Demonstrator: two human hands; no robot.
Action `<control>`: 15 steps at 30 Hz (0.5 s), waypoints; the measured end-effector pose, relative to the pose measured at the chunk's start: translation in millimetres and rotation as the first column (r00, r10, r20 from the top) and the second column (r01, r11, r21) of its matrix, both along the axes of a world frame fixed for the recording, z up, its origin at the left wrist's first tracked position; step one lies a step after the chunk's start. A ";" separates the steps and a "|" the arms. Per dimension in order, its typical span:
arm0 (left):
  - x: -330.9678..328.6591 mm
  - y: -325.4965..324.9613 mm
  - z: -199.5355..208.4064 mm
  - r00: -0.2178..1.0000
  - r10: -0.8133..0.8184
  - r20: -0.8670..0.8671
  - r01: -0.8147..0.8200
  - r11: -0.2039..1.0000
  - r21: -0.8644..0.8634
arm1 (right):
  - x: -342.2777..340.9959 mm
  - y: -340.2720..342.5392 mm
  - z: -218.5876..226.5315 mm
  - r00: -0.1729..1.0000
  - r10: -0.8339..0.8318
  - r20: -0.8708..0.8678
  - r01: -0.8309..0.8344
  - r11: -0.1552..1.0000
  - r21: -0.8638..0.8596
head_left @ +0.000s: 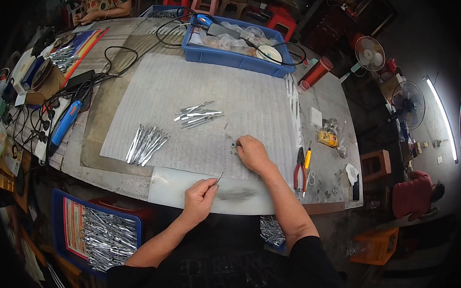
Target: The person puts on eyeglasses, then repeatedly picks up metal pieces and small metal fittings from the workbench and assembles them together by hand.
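Observation:
Above the white board at the table's near edge, my left hand pinches a slim metal piece whose tip points up and away. My right hand rests on the pale foam sheet with its fingers closed, beside a few small dark bits. Whether it holds one of them is hidden. Farther off on the sheet lies a loose group of shiny slim metal pieces. A denser bundle of similar pieces sits to the left.
A blue bin with bags and a white bowl stands at the back. Red-handled pliers and a yellow screwdriver lie at right. Cables and a blue tool are at left. Below the table edge, a blue crate holds many metal pieces.

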State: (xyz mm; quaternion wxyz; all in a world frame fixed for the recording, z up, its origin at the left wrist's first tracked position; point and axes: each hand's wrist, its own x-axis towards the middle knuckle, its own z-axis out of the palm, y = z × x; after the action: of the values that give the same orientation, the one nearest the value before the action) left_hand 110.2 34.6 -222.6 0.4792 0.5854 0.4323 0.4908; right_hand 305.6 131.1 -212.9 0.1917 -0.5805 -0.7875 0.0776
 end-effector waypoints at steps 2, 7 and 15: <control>-0.2 0.1 -0.7 1.000 0.000 -0.002 0.000 1.000 -0.001 | 0.9 0.1 -0.5 1.000 0.003 -0.014 -0.003 1.000 -0.002; 1.2 1.1 -7.3 1.000 0.000 0.015 -0.002 0.995 0.099 | 3.9 -7.8 -1.4 1.000 0.020 0.003 -0.020 0.993 0.115; 0.4 1.2 -7.3 1.000 -0.003 -0.001 0.003 0.996 0.090 | 17.3 -10.7 8.5 0.986 0.004 -0.167 -0.006 1.000 -0.008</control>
State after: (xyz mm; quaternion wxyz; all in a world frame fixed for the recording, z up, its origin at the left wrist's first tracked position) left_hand 110.6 35.7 -230.0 0.4526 0.6074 0.4091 0.5088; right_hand 322.9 120.4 -204.4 0.2546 -0.5708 -0.7698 0.1297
